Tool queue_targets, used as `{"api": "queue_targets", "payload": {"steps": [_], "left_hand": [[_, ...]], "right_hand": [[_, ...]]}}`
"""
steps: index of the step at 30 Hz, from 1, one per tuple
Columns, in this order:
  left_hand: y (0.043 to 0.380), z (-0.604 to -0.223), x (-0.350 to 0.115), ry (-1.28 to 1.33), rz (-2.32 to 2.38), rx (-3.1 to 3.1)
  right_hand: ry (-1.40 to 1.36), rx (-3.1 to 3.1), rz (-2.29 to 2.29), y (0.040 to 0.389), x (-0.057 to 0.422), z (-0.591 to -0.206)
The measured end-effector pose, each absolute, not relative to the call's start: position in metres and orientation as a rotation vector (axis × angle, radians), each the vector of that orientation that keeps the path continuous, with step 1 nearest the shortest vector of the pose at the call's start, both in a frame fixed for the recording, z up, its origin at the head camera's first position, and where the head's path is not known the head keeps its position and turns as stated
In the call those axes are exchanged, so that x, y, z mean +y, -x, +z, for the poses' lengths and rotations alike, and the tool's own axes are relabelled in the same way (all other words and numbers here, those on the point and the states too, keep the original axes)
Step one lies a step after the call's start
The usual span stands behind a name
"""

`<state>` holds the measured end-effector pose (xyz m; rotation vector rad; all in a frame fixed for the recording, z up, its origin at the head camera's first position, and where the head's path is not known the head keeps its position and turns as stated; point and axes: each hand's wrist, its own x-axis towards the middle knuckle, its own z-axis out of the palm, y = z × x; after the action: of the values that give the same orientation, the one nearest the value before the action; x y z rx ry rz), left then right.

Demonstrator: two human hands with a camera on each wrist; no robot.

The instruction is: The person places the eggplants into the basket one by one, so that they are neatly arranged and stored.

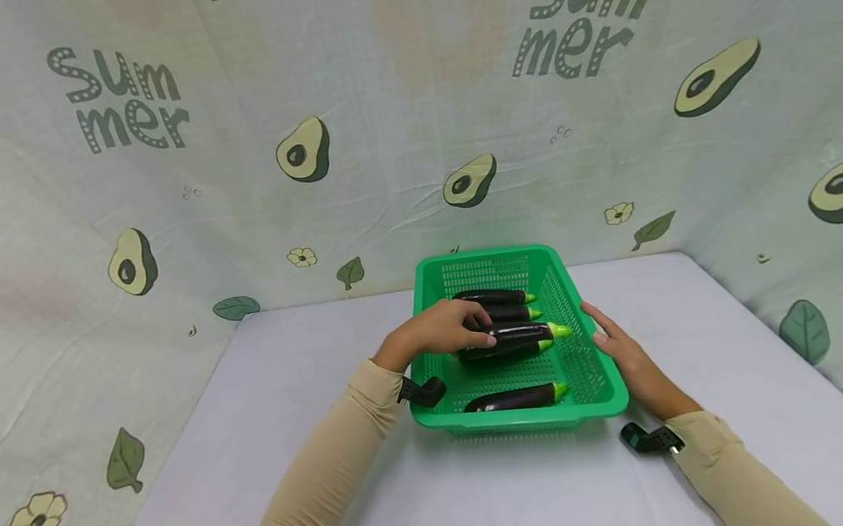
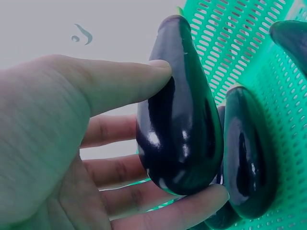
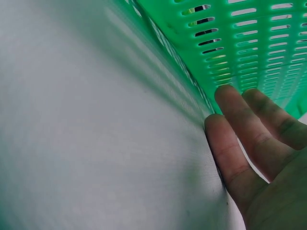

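Note:
My left hand reaches into a green plastic basket and grips a dark purple eggplant, thumb on one side and fingers curled on the other. In the head view that eggplant lies level, its green stem end to the right, over others in the basket. Another eggplant shows beside it in the left wrist view. My right hand rests against the basket's right side, its fingers fairly straight, fingertips right at the slotted wall.
One eggplant lies apart near the basket's front wall, and another toward the back. The basket stands on a white-covered table. Behind it hangs a cloth printed with avocados and leaves.

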<state>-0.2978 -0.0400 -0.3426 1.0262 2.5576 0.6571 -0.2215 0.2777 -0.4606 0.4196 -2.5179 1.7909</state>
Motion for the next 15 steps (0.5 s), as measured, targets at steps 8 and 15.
{"api": "queue_targets", "payload": {"steps": [8, 15], "left_hand": [[0.2957, -0.3440, -0.0381, -1.033, 0.661, 2.544], [0.2954, -0.3447, -0.0371, -1.031, 0.631, 2.546]], "right_hand": [[-0.420, -2.530, 1.768, 0.2212, 0.2783, -0.4607], [-0.422, -2.536, 1.763, 0.2212, 0.2783, -0.4600]]}}
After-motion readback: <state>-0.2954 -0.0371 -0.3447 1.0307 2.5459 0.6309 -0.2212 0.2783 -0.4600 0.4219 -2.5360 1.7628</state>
